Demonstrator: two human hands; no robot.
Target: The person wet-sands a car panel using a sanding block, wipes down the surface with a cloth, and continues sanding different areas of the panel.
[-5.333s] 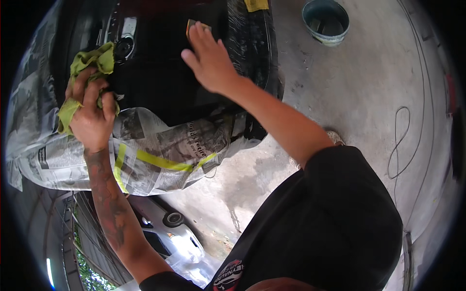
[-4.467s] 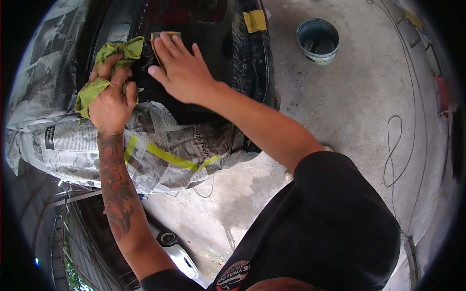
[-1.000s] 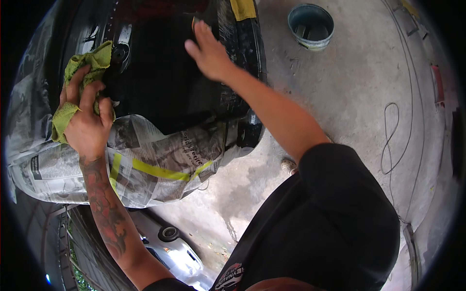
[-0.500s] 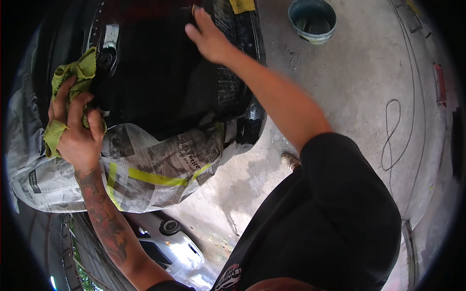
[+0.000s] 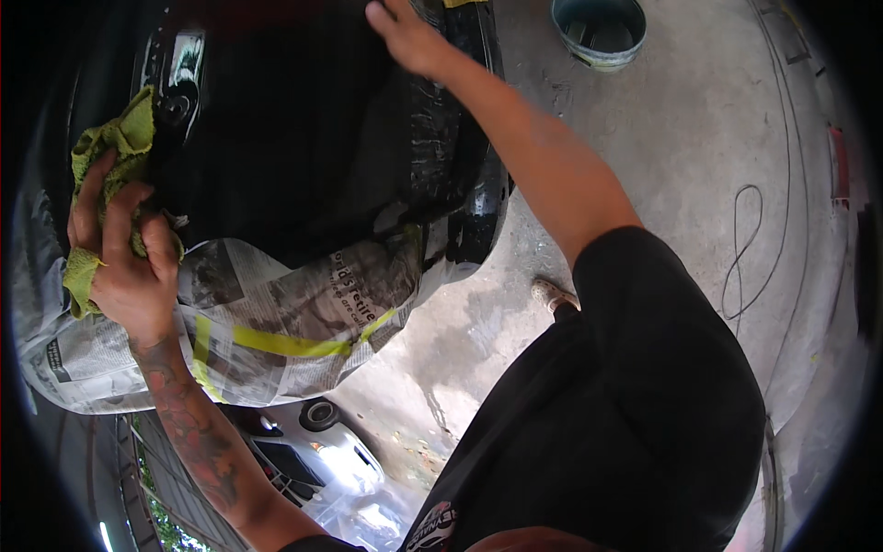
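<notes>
My left hand is closed on a bunched yellow-green cloth, pressing it against the left part of a glossy black car panel. Folds of the cloth stick out above the fingers and beside the palm. Farther off, my right hand reaches over the panel at the top edge of the view. Its thumb shows, but most of its fingers are cut off by the picture's edge, so what it may hold is hidden. Whitish streaks mark the panel's right side, below that hand.
Newspaper fixed with yellow tape covers the panel's near edge. A bucket stands on the concrete floor at the upper right. A thin cable loops along the floor. Behind on the left is a white car.
My right hand has slid farther up, partly out of view. My left hand and the cloth appear slightly lower and farther left, while the whole view has also shifted a little.
</notes>
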